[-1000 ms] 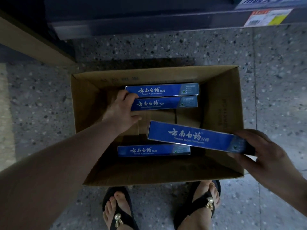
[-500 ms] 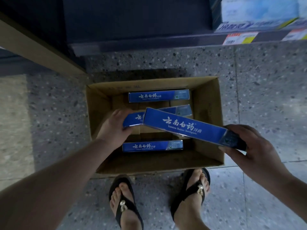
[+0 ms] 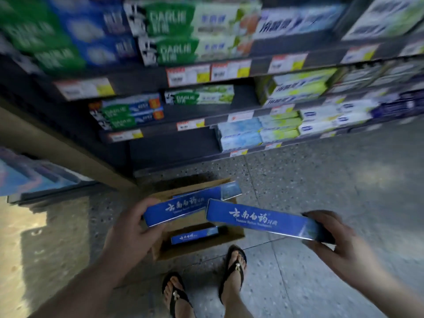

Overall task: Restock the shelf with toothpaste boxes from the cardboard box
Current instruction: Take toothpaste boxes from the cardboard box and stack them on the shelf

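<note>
L hand [image 3: 135, 228] grips L box [image 3: 183, 208] by its end, mid-frame. R hand [image 3: 332, 244] clasps R box [image 3: 263, 220] by its end, lower right. Both over carton [image 3: 199, 249]. Risk: end-only holds, so a box cd droop or slip on the way to shelf [image 3: 174, 145].

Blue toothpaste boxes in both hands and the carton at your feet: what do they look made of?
The right hand grips the nearer box: thin printed paperboard, seemingly gloss-coated; its blue face catches light, edges crisply folded. The left hand grips the other box: looks the same. The carton: brown cardboard, matte, bare walls; probably corrugated, though no flutes show.
</note>
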The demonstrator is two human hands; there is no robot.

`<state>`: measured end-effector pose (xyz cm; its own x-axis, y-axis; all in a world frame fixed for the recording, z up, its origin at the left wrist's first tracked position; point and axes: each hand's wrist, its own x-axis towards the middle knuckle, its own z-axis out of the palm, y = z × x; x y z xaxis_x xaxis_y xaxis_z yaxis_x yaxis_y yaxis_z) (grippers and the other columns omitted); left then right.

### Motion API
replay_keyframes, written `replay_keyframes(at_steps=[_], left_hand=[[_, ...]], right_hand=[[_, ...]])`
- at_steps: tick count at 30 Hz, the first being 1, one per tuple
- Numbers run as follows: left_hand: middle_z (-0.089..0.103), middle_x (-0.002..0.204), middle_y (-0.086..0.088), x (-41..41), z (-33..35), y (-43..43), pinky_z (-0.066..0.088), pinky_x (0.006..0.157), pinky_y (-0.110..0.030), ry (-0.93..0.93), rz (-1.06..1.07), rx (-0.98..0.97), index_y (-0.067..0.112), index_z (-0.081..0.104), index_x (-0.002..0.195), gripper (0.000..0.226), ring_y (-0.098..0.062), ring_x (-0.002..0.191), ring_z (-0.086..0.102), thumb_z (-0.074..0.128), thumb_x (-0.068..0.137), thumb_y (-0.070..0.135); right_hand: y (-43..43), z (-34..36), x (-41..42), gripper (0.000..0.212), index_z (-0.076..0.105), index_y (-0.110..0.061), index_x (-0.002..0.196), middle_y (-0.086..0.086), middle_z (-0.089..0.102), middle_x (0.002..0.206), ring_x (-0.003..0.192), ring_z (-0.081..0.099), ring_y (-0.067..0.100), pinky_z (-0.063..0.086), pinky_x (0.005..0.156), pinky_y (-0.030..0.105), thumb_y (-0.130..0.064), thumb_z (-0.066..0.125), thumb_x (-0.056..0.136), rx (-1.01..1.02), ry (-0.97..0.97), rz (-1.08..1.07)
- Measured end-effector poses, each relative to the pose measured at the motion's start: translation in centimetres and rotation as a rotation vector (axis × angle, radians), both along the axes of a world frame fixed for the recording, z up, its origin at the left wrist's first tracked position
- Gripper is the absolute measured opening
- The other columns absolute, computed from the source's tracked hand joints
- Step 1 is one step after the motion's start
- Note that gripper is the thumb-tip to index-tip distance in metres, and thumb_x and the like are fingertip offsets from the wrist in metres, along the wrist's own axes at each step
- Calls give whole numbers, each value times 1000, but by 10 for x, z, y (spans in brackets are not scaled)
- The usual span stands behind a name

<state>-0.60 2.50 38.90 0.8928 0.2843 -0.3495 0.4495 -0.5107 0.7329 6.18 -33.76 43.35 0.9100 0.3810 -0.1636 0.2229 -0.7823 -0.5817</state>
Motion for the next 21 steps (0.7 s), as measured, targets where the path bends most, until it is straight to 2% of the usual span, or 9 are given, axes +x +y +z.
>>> replay_keyframes(at_steps=[3,6,9,12,14,17,19,21], left_hand=[[64,101,17,1,78,-11,47,69,-22,-37,-48,-61,50,53,91,43,2,85,61,72,74,15],[66,92,24,10,138,-33,40,64,-6,-119,-107,-69,61,52,82,53,10,81,58,74,71,15],[66,87,25,16,187,-72,39,66,-2,-175,-178,-97,60,54,76,58,4,83,57,76,69,8],[60,91,38,18,222,-117,36,65,3,-198,-257,-150,46,59,80,49,16,81,55,76,66,2],[59,95,36,18,243,-153,37,63,4,-198,-327,-194,40,61,81,43,16,83,54,75,67,2],[68,88,19,18,267,-215,39,62,2,-216,-417,-238,39,63,79,42,12,79,57,75,66,0],[67,83,27,18,281,-261,41,62,-1,-227,-452,-265,44,65,75,43,9,75,59,77,63,4],[63,82,35,17,292,-311,42,64,-3,-243,-474,-280,49,63,76,42,8,76,60,77,60,14]], right_hand=[[-16,79,-26,28,39,-64,103,-38,49,107,92,51,-11,37,78,3,-69,43,76,38,-79,-55],[-41,136,-54,37,41,-67,100,-43,49,107,97,48,-17,33,82,-2,-50,53,70,84,-76,-132],[-78,176,-79,41,44,-64,100,-34,52,109,98,51,-12,35,82,1,-42,55,67,85,-84,-214],[-120,208,-105,42,47,-59,99,-24,54,110,95,54,-5,38,79,5,-35,61,68,95,-85,-326],[-152,228,-123,41,49,-55,98,-22,55,107,93,56,-2,39,77,6,-32,64,69,110,-91,-399],[-210,253,-154,51,49,-54,98,-28,56,106,93,56,-6,39,78,3,-17,72,70,115,-132,-490],[-257,266,-175,61,51,-51,99,-29,58,103,90,57,-9,38,77,0,-6,78,67,94,-182,-542],[-308,275,-192,67,54,-51,99,-28,60,101,87,58,-8,40,76,0,-3,81,62,70,-217,-599]])
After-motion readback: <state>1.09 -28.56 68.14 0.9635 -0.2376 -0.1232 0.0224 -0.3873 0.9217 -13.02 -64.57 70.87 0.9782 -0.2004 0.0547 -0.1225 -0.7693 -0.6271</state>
